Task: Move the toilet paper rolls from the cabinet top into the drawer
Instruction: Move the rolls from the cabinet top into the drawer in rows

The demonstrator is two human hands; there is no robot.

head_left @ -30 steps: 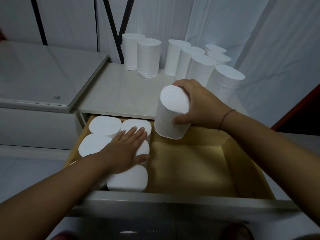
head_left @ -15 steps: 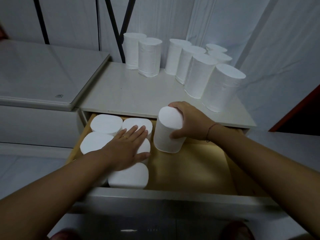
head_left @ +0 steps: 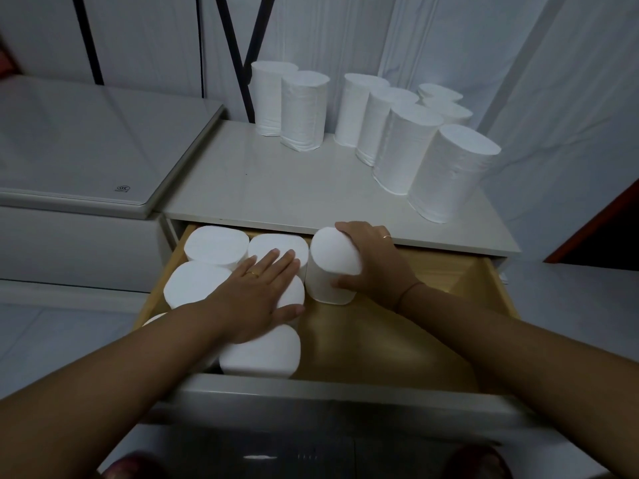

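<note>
My right hand (head_left: 375, 267) grips a white toilet paper roll (head_left: 328, 267), upright in the open wooden drawer (head_left: 397, 340) beside the rolls packed at its left. Several rolls (head_left: 216, 245) stand on end in the drawer's left part. My left hand (head_left: 257, 292) lies flat with straight fingers on top of them. Several more rolls (head_left: 446, 171) stand on the white cabinet top (head_left: 262, 191), along its back and right side.
A low white unit with a glossy lid (head_left: 83, 143) adjoins the cabinet on the left. White curtain and a black stand (head_left: 238, 46) hang behind. The drawer's right half shows bare wood. The drawer's grey front (head_left: 311, 392) is nearest me.
My right hand has lowered the roll from above the drawer's back edge down into the drawer, next to the packed rolls. My left hand has stayed on the rolls.
</note>
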